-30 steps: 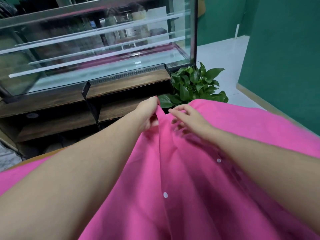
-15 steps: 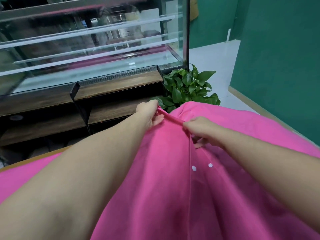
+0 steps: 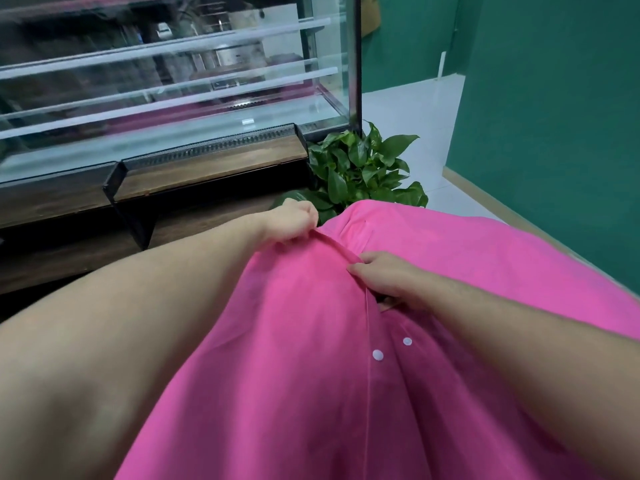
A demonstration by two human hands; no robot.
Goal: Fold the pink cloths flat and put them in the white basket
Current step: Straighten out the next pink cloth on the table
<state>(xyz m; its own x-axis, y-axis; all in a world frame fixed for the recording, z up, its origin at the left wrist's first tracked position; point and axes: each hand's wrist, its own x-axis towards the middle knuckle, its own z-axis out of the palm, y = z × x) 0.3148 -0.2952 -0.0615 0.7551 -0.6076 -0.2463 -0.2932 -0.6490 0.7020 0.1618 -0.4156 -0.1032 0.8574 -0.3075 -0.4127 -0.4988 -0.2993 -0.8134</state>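
While bright pink buttoned cloth (image 3: 311, 341) lies spread, L hand (image 3: 289, 223) & R hand (image 3: 388, 278) each pinch its top hem.

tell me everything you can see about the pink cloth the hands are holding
The bright pink woven cloth looks like a thin buttoned garment: two small white round buttons sit beside a long stitched edge down its middle. It is spread out unfolded, filling the lower view. The left hand grips its far hem, lifting it; the right hand pinches the same hem near the stitched edge.
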